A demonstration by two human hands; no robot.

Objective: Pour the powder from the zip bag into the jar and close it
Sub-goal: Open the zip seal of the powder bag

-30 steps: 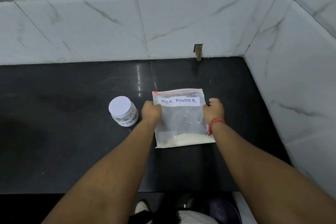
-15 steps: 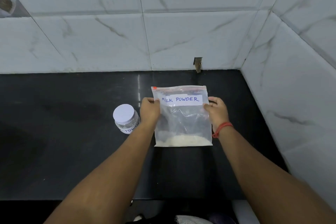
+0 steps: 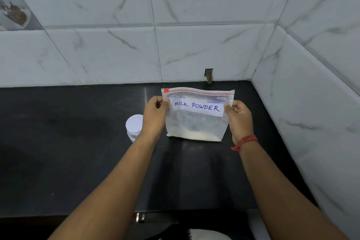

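A clear zip bag [image 3: 196, 122] labelled "MILK POWDER" stands upright on the black counter [image 3: 78, 161], white powder settled along its bottom. Its red zip strip runs closed across the top. My left hand [image 3: 155, 117] pinches the bag's left edge near the top, and my right hand [image 3: 238, 119] pinches the right edge. A small clear jar [image 3: 134, 125] with a white lid on it stands just left of my left wrist, partly hidden by it.
White marble-look tiled walls [image 3: 175, 45] close off the back and the right side, forming a corner. A small notch [image 3: 208, 75] sits in the back wall above the bag. The counter's front edge runs near the bottom, with a metal handle [image 3: 140, 217] below.
Both hands have raised the bag from lying flat to standing upright and slid their grip up toward its top corners. The jar has not moved.
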